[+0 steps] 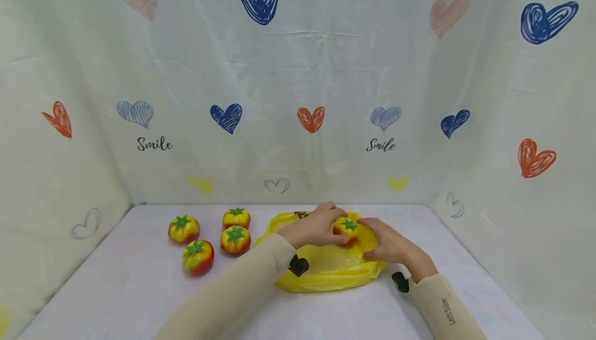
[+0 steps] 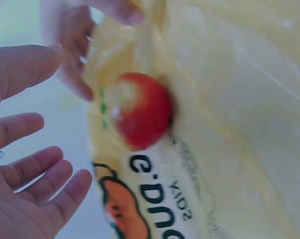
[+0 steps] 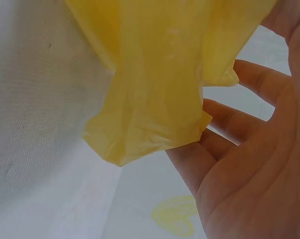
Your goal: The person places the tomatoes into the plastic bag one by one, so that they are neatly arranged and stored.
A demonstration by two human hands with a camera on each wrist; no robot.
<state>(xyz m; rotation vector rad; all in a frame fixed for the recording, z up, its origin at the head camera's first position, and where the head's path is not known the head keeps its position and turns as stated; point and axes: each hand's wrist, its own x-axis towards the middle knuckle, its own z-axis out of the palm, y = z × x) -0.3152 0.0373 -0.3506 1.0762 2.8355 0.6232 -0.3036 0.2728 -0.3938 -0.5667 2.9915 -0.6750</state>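
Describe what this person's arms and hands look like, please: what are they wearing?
Both hands, left hand and right hand, are bare, without gloves. The left sleeve and right sleeve are long and cream-coloured; the right one bears small dark lettering. A small black piece shows at each wrist: left piece, right piece.

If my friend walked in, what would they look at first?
Probably the bright yellow bag on the table, with one red-and-yellow fruit between the left hand and right hand. Four matching fruits sit to the bag's left. Next, perhaps, the colourful hearts on the white backdrop behind.
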